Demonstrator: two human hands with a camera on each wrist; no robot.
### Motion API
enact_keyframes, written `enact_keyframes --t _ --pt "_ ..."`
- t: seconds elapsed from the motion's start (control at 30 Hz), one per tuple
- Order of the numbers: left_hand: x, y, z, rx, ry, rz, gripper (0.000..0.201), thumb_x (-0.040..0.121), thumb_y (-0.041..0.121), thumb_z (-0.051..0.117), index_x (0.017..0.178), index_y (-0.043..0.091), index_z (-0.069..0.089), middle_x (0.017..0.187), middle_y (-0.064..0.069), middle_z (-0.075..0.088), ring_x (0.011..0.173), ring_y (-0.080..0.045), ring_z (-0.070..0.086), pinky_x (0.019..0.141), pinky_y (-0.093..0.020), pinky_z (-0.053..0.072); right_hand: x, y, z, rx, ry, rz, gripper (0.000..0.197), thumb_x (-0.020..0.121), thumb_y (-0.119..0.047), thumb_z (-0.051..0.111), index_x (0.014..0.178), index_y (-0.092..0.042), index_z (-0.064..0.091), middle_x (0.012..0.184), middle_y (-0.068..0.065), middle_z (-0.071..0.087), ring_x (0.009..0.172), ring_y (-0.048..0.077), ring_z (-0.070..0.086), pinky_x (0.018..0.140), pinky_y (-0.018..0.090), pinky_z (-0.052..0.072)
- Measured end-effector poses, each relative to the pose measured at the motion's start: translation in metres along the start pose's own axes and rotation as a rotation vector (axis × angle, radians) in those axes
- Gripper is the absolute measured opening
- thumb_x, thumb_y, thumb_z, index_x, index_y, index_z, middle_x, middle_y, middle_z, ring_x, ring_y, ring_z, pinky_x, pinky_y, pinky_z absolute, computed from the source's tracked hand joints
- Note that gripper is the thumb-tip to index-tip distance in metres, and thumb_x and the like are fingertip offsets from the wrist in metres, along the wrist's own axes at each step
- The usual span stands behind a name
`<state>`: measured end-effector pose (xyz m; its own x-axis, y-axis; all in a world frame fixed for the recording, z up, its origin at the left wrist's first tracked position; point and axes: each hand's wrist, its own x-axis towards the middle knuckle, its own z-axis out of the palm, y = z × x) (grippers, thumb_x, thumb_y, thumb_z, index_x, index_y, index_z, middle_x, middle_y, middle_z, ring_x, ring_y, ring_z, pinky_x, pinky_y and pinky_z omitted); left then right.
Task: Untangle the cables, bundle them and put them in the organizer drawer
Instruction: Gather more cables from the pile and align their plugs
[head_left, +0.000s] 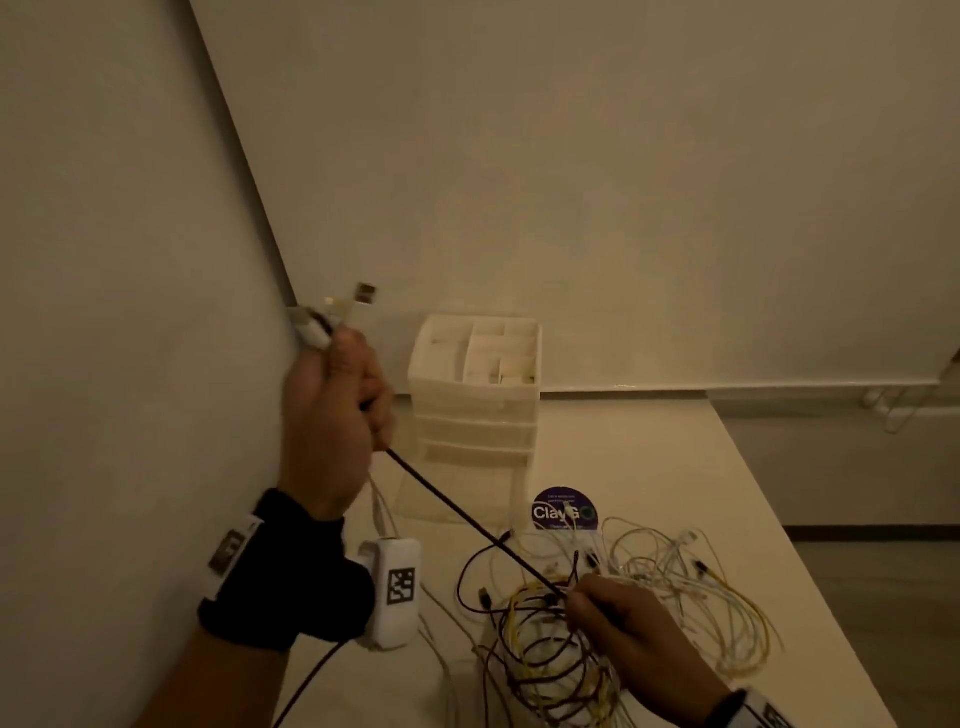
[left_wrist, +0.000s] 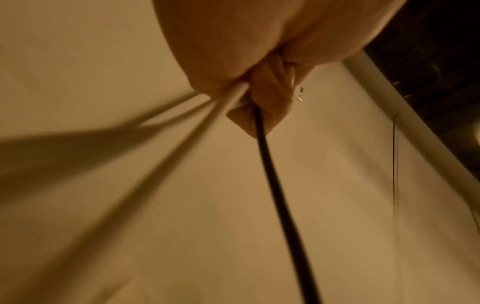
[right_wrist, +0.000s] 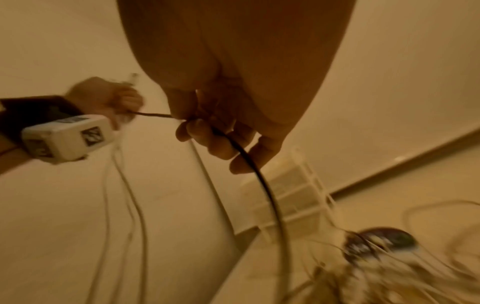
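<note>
Black, thin and taut: one black cable (head_left: 467, 519) runs in a straight line from the raised left hand (head_left: 332, 415) down to the right hand (head_left: 618, 613) at the pile. Left hand is closed in a fist round this cable together with several white cable ends (head_left: 332, 314), their plugs sticking out above the knuckles; the left wrist view confirms fingers (left_wrist: 270, 102) curled on the black strand, with pale strands leaving the fist beside it. Right hand pinches the same black cable low down, fingers (right_wrist: 213, 142) wrapped loosely so the strand passes through them and curves on toward the heap.

Tangle (head_left: 623, 597) of yellow, white and dark cables lies on the table (head_left: 701, 467), spread round and under the right hand, still knotted. Nothing is bundled yet. White organizer drawer unit (head_left: 475, 395) stands at the back of the table near the wall, well apart from the pile; drawers appear shut. A round purple sticker (head_left: 563, 512) sits between unit and tangle.

Judgement: step in hand is drawing the black cable free, early in the task.

Risks:
- black strand looks looped through yellow coils; a hard pull could tighten a knot rather than free it
- tension may drag the whole heap toward the table edge
- left fist holds several ends; one may slip out and fall back into the pile
</note>
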<state>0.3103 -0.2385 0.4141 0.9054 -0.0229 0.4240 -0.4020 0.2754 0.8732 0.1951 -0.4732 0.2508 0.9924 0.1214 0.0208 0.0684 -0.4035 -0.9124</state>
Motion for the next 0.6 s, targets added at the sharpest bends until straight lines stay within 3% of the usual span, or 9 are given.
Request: enact_keyframes --t 0.07,0.13,0.23,0.3,0.4,0.47,0.53,0.6 --pt "0.004 0.005 -0.011 0.021 0.019 0.050 0.034 0.100 0.035 0.035 0.069 0.020 0.034 0.053 0.011 0.028 0.039 -0.005 0.021 0.040 -0.014 0.020 0.002 0.021 -0.003 0.002 0.052 0.076 0.028 0.086 -0.046 0.049 0.062 -0.033 0.054 0.057 -0.012 0.051 0.055 -0.001 0.046 0.061 0.023 0.037" --pt "-0.002 0.001 -0.014 0.160 -0.051 0.057 0.034 0.097 0.038 0.041 0.068 0.021 0.041 0.051 0.009 0.032 0.039 -0.007 0.024 0.038 -0.017 0.022 0.008 0.034 -0.011 0.007 0.177 0.138 0.035 0.085 -0.047 0.054 0.056 -0.029 0.048 0.053 -0.009 0.041 0.053 0.003 0.038 0.060 0.031 0.034" --pt "-0.024 -0.020 0.003 0.659 -0.333 0.062 0.017 0.087 0.041 0.062 0.081 0.025 0.061 0.059 0.004 0.054 0.049 -0.014 0.045 0.048 -0.024 0.040 0.024 0.022 -0.024 0.013 0.286 0.082 0.045 0.088 -0.034 0.065 0.054 -0.023 0.037 0.051 -0.006 0.033 0.051 0.007 0.033 0.057 0.033 0.032" --pt "-0.040 -0.036 0.025 0.807 -0.502 0.012 0.014 0.083 0.040 0.069 0.089 0.028 0.065 0.056 0.011 0.050 0.051 -0.009 0.044 0.051 -0.017 0.037 0.040 -0.006 -0.030 -0.066 0.275 -0.020 0.045 0.087 -0.026 0.067 0.054 -0.021 0.038 0.050 -0.005 0.036 0.049 0.004 0.034 0.054 0.026 0.032" --pt "-0.049 -0.057 0.055 0.725 -0.558 -0.009 0.017 0.087 0.037 0.065 0.096 0.023 0.067 0.058 0.010 0.053 0.053 -0.004 0.044 0.052 -0.019 0.036 0.057 -0.047 -0.037 -0.027 0.214 -0.125 0.030 0.087 -0.026 0.065 0.061 -0.016 0.055 0.057 -0.005 0.055 0.055 0.012 0.051 0.056 0.029 0.044" --pt "-0.048 -0.065 0.065 0.625 -0.560 -0.033 0.014 0.092 0.033 0.061 0.093 0.021 0.067 0.063 0.015 0.058 0.058 -0.002 0.051 0.056 -0.016 0.038 0.058 -0.065 -0.044 0.063 0.175 -0.178 0.021 0.089 -0.025 0.061 0.079 -0.007 0.067 0.074 0.013 0.066 0.068 0.026 0.061 0.064 0.035 0.052" --pt "-0.047 -0.067 0.069 0.570 -0.575 -0.044 0.017 0.094 0.032 0.058 0.088 0.019 0.067 0.061 0.022 0.057 0.056 0.001 0.050 0.055 -0.011 0.035 0.053 -0.072 -0.054 0.152 0.153 -0.185 0.024 0.091 -0.018 0.061 0.080 0.003 0.063 0.067 0.013 0.062 0.060 0.017 0.054 0.059 0.025 0.045" --pt "-0.049 -0.068 0.071 0.585 -0.611 -0.002 0.019 0.094 0.032 0.058 0.079 0.021 0.064 0.057 0.020 0.054 0.054 0.001 0.047 0.052 -0.012 0.033 0.046 -0.072 -0.057 0.221 0.132 -0.158 0.024 0.092 -0.015 0.059 0.073 -0.001 0.063 0.056 -0.007 0.057 0.054 0.001 0.048 0.056 0.016 0.039"
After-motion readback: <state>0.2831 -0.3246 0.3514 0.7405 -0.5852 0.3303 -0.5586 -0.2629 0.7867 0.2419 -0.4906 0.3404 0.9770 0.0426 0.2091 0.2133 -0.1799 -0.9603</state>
